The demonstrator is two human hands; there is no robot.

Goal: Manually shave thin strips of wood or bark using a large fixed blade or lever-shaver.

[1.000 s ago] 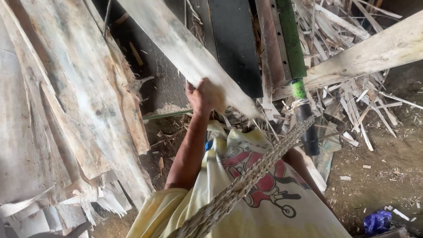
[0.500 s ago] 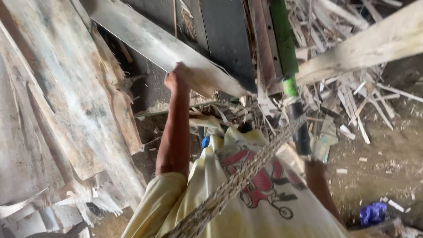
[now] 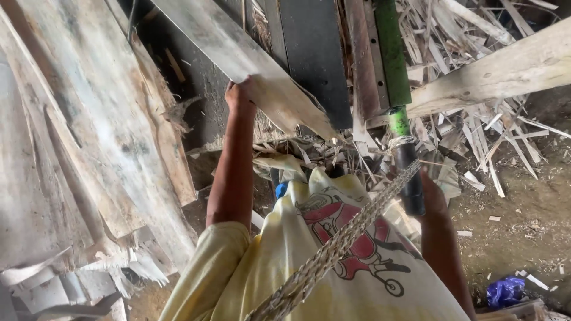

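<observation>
My left hand [image 3: 239,95] is raised and grips the lower edge of a long pale wooden board [image 3: 232,47] that slants from the upper left down to the middle. My right hand [image 3: 433,199] is closed around the black handle [image 3: 409,172] of a green lever bar [image 3: 391,53] that runs up to the top edge. A braided rope [image 3: 339,244] is tied near the handle and crosses my yellow shirt toward the bottom. A dark flat machine panel [image 3: 315,59] lies behind the board.
Large rough veneer sheets [image 3: 71,148] are stacked on the left, with torn edges low down. A thick wooden beam [image 3: 505,71] crosses the upper right over a heap of wood slivers [image 3: 476,142]. A blue bag [image 3: 505,291] lies on the dirt floor at the lower right.
My left hand has slid up and to the left along the board, and the arm has stretched out. My right hand has stayed on the lever handle.
</observation>
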